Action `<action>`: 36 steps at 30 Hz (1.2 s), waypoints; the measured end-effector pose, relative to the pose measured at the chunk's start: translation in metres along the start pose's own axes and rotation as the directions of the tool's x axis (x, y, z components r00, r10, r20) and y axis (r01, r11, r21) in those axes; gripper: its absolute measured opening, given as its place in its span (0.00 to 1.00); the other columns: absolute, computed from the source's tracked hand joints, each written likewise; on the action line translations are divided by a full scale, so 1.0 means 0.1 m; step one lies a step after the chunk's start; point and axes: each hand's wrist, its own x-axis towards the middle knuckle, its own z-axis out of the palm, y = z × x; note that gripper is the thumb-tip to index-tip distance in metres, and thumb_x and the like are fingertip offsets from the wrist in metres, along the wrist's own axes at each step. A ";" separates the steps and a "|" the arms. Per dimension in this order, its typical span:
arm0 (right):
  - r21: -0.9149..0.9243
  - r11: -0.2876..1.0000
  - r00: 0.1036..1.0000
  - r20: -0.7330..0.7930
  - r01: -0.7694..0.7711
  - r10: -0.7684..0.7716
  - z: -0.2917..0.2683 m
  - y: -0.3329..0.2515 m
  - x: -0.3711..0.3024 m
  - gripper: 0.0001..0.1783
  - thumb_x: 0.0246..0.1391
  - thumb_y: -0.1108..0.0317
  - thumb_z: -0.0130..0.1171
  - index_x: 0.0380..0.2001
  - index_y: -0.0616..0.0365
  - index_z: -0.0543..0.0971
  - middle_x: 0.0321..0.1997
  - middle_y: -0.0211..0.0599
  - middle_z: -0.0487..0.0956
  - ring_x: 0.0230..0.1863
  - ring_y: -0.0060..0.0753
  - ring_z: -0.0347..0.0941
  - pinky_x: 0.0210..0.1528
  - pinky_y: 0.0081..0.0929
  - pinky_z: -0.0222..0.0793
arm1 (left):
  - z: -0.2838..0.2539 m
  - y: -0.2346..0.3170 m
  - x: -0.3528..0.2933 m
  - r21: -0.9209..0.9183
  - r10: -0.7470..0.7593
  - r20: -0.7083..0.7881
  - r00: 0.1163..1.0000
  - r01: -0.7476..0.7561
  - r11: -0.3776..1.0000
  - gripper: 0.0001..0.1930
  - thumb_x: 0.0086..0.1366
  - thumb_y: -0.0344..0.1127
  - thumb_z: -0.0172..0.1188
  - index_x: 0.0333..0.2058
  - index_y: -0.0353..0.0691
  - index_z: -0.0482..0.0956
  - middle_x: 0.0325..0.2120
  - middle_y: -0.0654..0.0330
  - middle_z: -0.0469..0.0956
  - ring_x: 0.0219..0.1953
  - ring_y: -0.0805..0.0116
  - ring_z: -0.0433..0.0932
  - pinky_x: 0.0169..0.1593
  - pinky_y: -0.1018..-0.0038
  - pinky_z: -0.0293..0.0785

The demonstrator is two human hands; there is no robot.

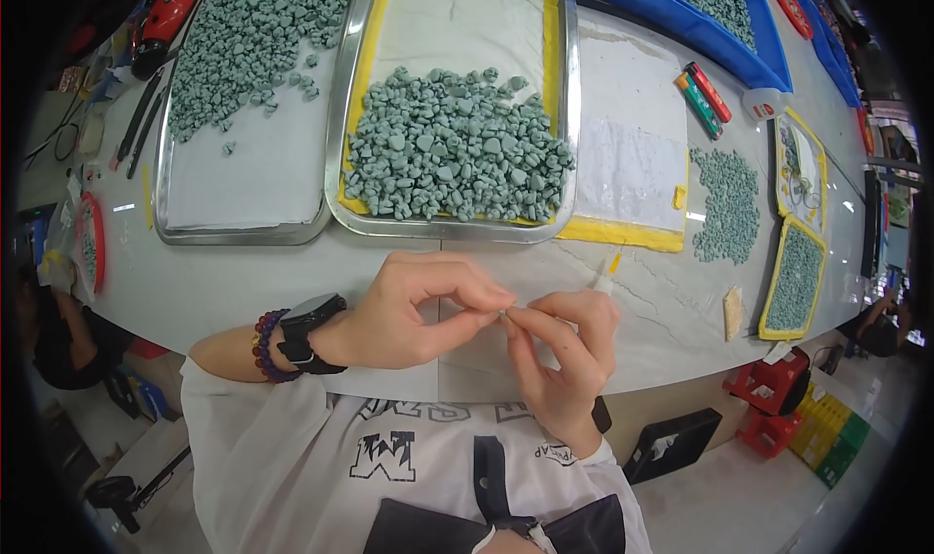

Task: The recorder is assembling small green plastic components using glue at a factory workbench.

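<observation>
My left hand [413, 311] and my right hand [569, 345] meet fingertip to fingertip above the near edge of the table. Both are closed in a pinch around a tiny greenish piece [502, 313], mostly covered by the fingers. From behind my right hand's knuckles sticks a slim white nozzle with a yellow tip [611, 267]; whether that hand holds it or it lies on the table, I cannot tell. Just beyond the hands, a metal tray with a yellow-taped rim [336, 155] bears a heap of small grey-green figure-like pieces [457, 150].
At the left, another tray [243, 194] carries more pieces. A blue bin [769, 53] stands at the far right. Two box cutters [702, 99], loose small pieces [725, 209] and a yellow-edged tray [793, 282] lie at the right. Red stools [769, 384] stand below the table.
</observation>
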 end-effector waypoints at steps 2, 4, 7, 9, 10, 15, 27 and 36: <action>0.005 1.000 1.000 0.005 0.001 -0.001 -0.06 -0.03 0.01 0.15 0.29 0.81 0.65 0.27 0.57 0.79 0.28 0.31 0.74 0.31 0.32 0.68 0.42 0.31 0.59 | -0.03 0.10 0.02 0.120 0.062 0.027 0.998 -0.065 0.991 0.10 0.49 0.16 0.59 0.31 0.33 0.79 0.33 0.51 0.80 0.37 0.65 0.79 0.40 0.74 0.75; 0.027 0.998 0.999 0.023 0.048 -0.048 -0.18 -0.04 0.01 0.13 0.32 0.80 0.64 0.27 0.58 0.78 0.28 0.32 0.74 0.31 0.33 0.68 0.46 0.35 0.60 | -0.17 0.33 0.01 0.364 0.241 0.031 0.970 -0.236 0.901 0.10 0.48 0.18 0.60 0.31 0.34 0.78 0.31 0.52 0.80 0.35 0.65 0.80 0.40 0.76 0.74; 0.021 1.000 1.000 -0.017 0.013 -0.013 -0.34 0.15 -0.11 0.13 0.33 0.79 0.64 0.28 0.58 0.78 0.27 0.32 0.74 0.30 0.34 0.69 0.49 0.36 0.60 | -0.70 0.39 0.01 0.697 0.278 -0.245 0.929 -0.031 0.717 0.10 0.48 0.18 0.58 0.32 0.36 0.78 0.31 0.60 0.79 0.27 0.72 0.75 0.29 0.81 0.68; 0.020 0.997 0.995 -0.064 -0.078 0.079 -0.43 0.26 -0.18 0.14 0.35 0.77 0.64 0.31 0.56 0.78 0.27 0.30 0.74 0.30 0.33 0.68 0.50 0.35 0.59 | -1.11 0.33 -0.04 0.756 0.231 -0.363 0.903 0.140 0.640 0.10 0.49 0.19 0.58 0.32 0.37 0.79 0.32 0.61 0.79 0.27 0.73 0.74 0.27 0.82 0.66; 0.026 0.997 0.995 -0.067 -0.071 0.073 -0.48 0.28 -0.20 0.14 0.35 0.77 0.64 0.31 0.56 0.78 0.27 0.30 0.74 0.30 0.33 0.68 0.50 0.35 0.59 | -1.26 0.24 -0.04 0.782 0.197 -0.361 0.911 0.181 0.597 0.10 0.50 0.20 0.57 0.32 0.38 0.79 0.33 0.62 0.78 0.28 0.74 0.74 0.26 0.82 0.65; -0.031 0.995 0.990 -0.112 -0.094 0.090 -0.64 0.36 -0.26 0.12 0.40 0.77 0.59 0.33 0.62 0.76 0.23 0.35 0.73 0.29 0.35 0.69 0.48 0.40 0.62 | -0.82 0.31 0.63 0.857 0.451 -0.103 0.886 -0.150 0.492 0.08 0.52 0.23 0.57 0.33 0.39 0.79 0.32 0.60 0.77 0.31 0.66 0.74 0.30 0.77 0.68; -0.148 0.980 0.990 -0.051 -0.136 0.130 -0.90 0.51 -0.23 0.24 0.36 0.65 0.67 0.40 0.59 0.76 0.28 0.34 0.73 0.29 0.36 0.66 0.37 0.33 0.59 | -0.49 0.47 1.05 0.527 0.230 -0.117 0.966 -0.136 0.839 0.07 0.56 0.21 0.56 0.35 0.33 0.76 0.31 0.61 0.74 0.31 0.73 0.76 0.34 0.80 0.73; -0.049 0.999 0.972 0.234 0.020 -0.008 -0.53 0.49 -0.11 0.37 0.28 0.46 0.72 0.42 0.53 0.73 0.32 0.33 0.70 0.34 0.34 0.62 0.34 0.33 0.60 | 0.06 -0.03 0.20 -0.340 -0.386 0.217 0.896 0.441 0.831 0.12 0.57 0.18 0.56 0.41 0.30 0.75 0.36 0.57 0.73 0.38 0.71 0.77 0.43 0.77 0.75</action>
